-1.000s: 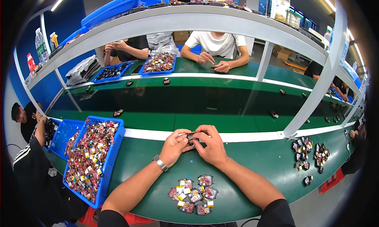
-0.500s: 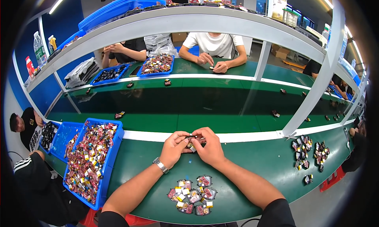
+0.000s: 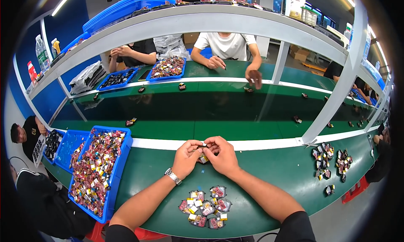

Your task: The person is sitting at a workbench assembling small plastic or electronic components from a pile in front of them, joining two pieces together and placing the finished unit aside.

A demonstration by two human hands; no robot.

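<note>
At the near edge of the belt, my left hand (image 3: 187, 158) and my right hand (image 3: 222, 157) are closed together on a small electronic module (image 3: 203, 158). Its dark edge shows between my fingers, with a yellow and silver part below; the rest is hidden. Both thumbs press toward it from the near side. Nearer to me, between my forearms, several similar modules (image 3: 206, 208) lie in a cluster on the green table (image 3: 160, 200). They have clear-looking, dark-rimmed casings, red circuit boards and yellow-white battery-like blocks.
A blue tray (image 3: 120, 174) heaped with red boards stands to my left. More dark modules (image 3: 322, 160) sit at the right. Spaced modules (image 3: 131, 122) lie on the green conveyor belt (image 3: 176, 111). A white shelf post (image 3: 332, 86) rises at right. Across the belt, a co-worker's hand (image 3: 253, 77) reaches over it.
My hands stay in place, with slight finger movement around the module. Modules on the belt have shifted slightly right. Across from me, a co-worker's hand has moved out over the belt beside a module.
</note>
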